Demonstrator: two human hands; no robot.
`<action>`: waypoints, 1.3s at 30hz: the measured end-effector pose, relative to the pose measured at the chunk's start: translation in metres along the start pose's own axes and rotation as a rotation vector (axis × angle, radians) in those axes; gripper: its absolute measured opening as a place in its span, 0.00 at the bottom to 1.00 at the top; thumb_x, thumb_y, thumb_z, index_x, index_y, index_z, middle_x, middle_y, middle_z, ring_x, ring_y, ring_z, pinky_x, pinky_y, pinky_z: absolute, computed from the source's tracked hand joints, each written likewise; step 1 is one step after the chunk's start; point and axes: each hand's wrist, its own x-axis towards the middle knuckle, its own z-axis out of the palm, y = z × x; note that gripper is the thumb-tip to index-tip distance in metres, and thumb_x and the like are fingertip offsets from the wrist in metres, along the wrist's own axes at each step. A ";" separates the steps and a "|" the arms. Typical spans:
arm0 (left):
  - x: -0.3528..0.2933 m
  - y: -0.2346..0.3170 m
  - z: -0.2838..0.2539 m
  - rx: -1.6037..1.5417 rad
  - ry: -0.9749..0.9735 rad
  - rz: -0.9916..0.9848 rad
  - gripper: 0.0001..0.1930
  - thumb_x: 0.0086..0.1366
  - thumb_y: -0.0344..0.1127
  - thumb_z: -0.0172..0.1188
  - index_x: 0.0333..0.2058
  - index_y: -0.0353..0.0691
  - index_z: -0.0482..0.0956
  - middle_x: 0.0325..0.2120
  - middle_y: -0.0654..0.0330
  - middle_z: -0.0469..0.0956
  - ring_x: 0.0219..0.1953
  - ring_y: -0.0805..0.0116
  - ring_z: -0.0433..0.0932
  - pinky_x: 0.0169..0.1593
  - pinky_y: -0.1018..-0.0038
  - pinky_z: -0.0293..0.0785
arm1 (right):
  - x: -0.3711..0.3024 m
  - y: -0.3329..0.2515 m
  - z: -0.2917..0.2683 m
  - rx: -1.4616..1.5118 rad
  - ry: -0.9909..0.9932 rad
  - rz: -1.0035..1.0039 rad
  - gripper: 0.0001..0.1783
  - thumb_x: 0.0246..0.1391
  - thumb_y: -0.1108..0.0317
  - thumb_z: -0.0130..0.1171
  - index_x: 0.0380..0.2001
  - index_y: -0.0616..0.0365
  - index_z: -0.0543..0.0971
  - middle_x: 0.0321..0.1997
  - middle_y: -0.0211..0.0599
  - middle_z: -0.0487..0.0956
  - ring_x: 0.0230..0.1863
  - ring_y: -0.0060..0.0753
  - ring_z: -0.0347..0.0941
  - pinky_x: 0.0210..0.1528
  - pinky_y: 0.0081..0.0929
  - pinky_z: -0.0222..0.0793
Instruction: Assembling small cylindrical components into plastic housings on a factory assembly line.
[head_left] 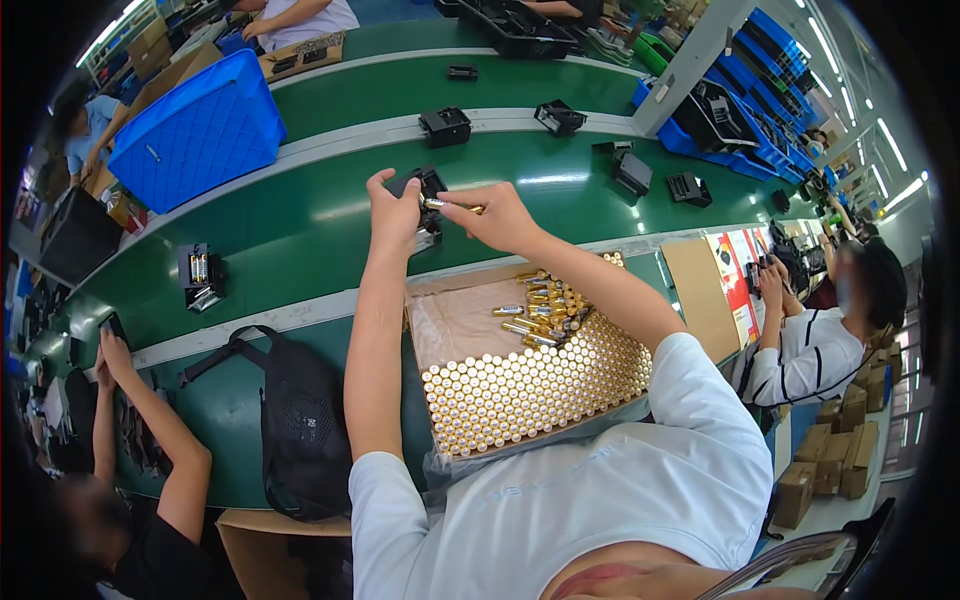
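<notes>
My left hand point(393, 212) is closed around a small black plastic device point(432, 182), held up over the green conveyor belt. My right hand point(503, 216) pinches a gold-and-silver battery point(434, 204) against the device's near side. Another gold end point(477, 210) shows behind the right fingers; whether it belongs to a second battery is unclear. Below my forearms lies an open cardboard box point(455, 325). Packed upright batteries point(520, 395) fill its near and right parts, while several loose batteries point(540, 318) lie on top, under my right forearm.
Black devices point(445, 126) point(558, 117) point(631, 172) stand along the belt, and one holding batteries point(199, 270) is at left. A blue crate point(200, 135) leans at far left. A black backpack point(303, 420) lies left of the box. Co-workers sit on both sides.
</notes>
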 end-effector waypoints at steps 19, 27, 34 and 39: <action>-0.001 0.013 -0.003 -0.294 -0.046 -0.159 0.29 0.59 0.25 0.54 0.58 0.41 0.56 0.48 0.40 0.66 0.42 0.53 0.75 0.40 0.64 0.79 | 0.047 -0.024 -0.002 -0.276 -0.090 0.086 0.17 0.49 0.58 0.64 0.34 0.61 0.85 0.17 0.37 0.80 0.17 0.33 0.73 0.23 0.26 0.69; -0.009 0.016 0.000 -0.174 -0.236 -0.108 0.40 0.52 0.21 0.62 0.61 0.40 0.50 0.48 0.38 0.68 0.43 0.53 0.77 0.43 0.67 0.78 | 0.073 -0.002 -0.006 -0.371 -0.059 -0.100 0.19 0.52 0.58 0.63 0.36 0.66 0.82 0.19 0.37 0.79 0.15 0.29 0.73 0.21 0.23 0.68; -0.007 0.012 -0.008 -0.105 -0.252 -0.033 0.43 0.50 0.16 0.62 0.63 0.44 0.51 0.46 0.40 0.70 0.42 0.54 0.77 0.41 0.68 0.78 | 0.079 -0.001 -0.012 -0.240 -0.396 0.366 0.22 0.58 0.54 0.57 0.24 0.65 0.79 0.16 0.36 0.76 0.13 0.27 0.68 0.18 0.22 0.65; -0.006 0.017 -0.009 0.016 -0.201 -0.053 0.41 0.49 0.13 0.59 0.61 0.45 0.56 0.44 0.42 0.71 0.37 0.57 0.77 0.37 0.70 0.77 | 0.073 0.016 0.001 -0.108 -0.430 0.411 0.26 0.60 0.50 0.55 0.20 0.63 0.78 0.15 0.35 0.74 0.12 0.24 0.63 0.16 0.20 0.61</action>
